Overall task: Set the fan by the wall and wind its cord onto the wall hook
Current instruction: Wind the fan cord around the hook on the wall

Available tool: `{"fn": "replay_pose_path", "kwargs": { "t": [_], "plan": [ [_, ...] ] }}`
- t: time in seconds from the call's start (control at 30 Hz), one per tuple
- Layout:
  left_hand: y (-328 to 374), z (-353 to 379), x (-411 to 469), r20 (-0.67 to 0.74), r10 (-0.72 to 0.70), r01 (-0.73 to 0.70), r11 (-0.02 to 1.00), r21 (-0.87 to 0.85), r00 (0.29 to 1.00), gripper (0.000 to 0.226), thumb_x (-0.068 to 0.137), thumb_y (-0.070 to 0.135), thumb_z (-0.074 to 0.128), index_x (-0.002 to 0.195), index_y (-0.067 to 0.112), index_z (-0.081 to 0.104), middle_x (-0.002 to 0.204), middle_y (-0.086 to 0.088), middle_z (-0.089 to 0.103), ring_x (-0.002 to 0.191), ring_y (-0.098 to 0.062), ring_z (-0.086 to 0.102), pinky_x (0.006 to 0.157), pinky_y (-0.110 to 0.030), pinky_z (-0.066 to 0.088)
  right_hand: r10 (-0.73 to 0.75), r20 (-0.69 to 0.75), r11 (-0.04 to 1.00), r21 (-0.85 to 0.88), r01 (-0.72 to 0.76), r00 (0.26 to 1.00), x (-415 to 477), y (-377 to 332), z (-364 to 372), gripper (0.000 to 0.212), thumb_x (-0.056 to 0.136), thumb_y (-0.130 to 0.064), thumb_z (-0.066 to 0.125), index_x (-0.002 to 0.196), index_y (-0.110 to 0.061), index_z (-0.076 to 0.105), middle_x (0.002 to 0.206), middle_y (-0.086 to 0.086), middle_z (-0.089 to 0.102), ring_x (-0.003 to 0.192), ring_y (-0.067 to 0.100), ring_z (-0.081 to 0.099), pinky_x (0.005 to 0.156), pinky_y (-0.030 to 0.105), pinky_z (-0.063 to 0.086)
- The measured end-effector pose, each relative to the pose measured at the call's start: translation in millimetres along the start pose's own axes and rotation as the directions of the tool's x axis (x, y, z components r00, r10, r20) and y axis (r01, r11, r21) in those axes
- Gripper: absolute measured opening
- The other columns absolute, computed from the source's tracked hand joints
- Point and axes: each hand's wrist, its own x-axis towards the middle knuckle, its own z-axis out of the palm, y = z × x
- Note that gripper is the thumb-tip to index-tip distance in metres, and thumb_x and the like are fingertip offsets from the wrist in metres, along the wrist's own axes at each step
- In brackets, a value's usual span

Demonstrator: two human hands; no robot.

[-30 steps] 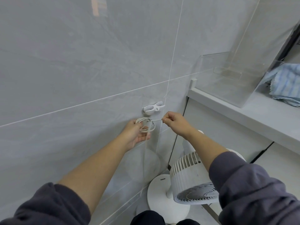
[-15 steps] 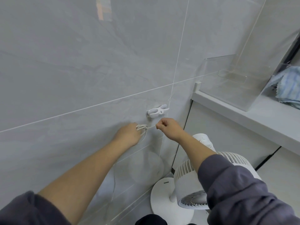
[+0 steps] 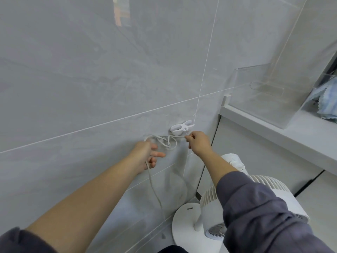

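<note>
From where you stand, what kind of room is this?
Probably a home bathroom or utility corner: large grey wall tiles, a white counter with a clear bin and blue cloths.

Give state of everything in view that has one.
wall hook: mounted, no cord wound on it.
cord: loose loops below the hook.
fan: upright beside wall.
left hand: fingers spread, cord draped across it.
right hand: pinches cord.
clear box: upright on counter.

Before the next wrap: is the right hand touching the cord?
Touching. Head view shows the right hand pinching the cord just below the wall hook.
</note>
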Motion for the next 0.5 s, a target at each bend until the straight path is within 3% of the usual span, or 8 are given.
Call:
{"fn": "replay_pose_path", "kwargs": {
  "t": [0.1, 0.23, 0.3, 0.4, 0.5],
  "plan": [
    [-2, -2, 0, -0.011, 0.019, -0.019, 1.0, -0.017, 1.0, 0.019, 0.1, 0.017, 0.03, 0.111, 0.009, 0.044, 0.078, -0.016, 0.062, 0.026, -0.011, 0.039, 0.032, -0.016, 0.041, 0.089, -0.016, 0.996, 0.028, -0.089, 0.996, 11, 3, 2, 0.017, 0.096, -0.013, 0.047, 0.083, -0.011, 0.058, 0.086, 0.013, 0.07, 0.075, 0.024, 0.055, 0.056, 0.026, 0.038],
    [-15, 3, 2, -0.007, 0.09, -0.089, 0.992, 0.091, 0.996, 0.029, 0.097, 0.008, 0.034, 0.124, 0.014, 0.042, 0.094, -0.014, 0.056, 0.051, -0.022, 0.055, 0.036, -0.024, 0.051, 0.171, 0.005, 0.96, 0.223, -0.168, 0.985, 23, -2, 8, 0.024, 0.097, -0.014, 0.044, 0.075, -0.012, 0.054, 0.071, 0.004, 0.066, 0.061, 0.018, 0.051, 0.067, 0.03, 0.047],
    [-16, 6, 6, -0.002, 0.152, -0.151, 0.984, 0.096, 0.988, 0.032, 0.095, 0.002, 0.033, 0.121, 0.018, 0.043, 0.097, -0.013, 0.056, 0.057, -0.023, 0.06, 0.038, -0.026, 0.052, 0.191, 0.035, 0.939, 0.285, -0.193, 0.981, 26, -3, 7, 0.029, 0.098, -0.015, 0.045, 0.07, -0.013, 0.052, 0.069, 0.003, 0.063, 0.058, 0.018, 0.047, 0.066, 0.033, 0.046],
    [-7, 8, 13, -0.026, 0.209, -0.205, 0.973, 0.105, 0.978, 0.03, 0.091, -0.001, 0.037, 0.114, 0.016, 0.048, 0.087, -0.009, 0.061, 0.048, -0.019, 0.056, 0.035, -0.019, 0.042, 0.175, 0.116, 0.905, 0.373, -0.206, 0.978, 31, -2, 0, 0.028, 0.098, -0.005, 0.042, 0.074, -0.009, 0.057, 0.07, 0.007, 0.06, 0.056, 0.016, 0.04, 0.054, 0.026, 0.038],
    [2, 12, 18, -0.007, 0.243, -0.232, 0.937, 0.262, 0.97, 0.03, 0.089, -0.001, 0.04, 0.11, 0.015, 0.052, 0.078, -0.007, 0.062, 0.037, -0.013, 0.048, 0.034, -0.015, 0.034, 0.161, 0.123, 0.888, 0.414, -0.198, 0.979, 37, -2, -9, 0.024, 0.096, 0.001, 0.044, 0.077, -0.005, 0.057, 0.068, 0.008, 0.06, 0.055, 0.014, 0.046, 0.051, 0.022, 0.043]
  ]
}}
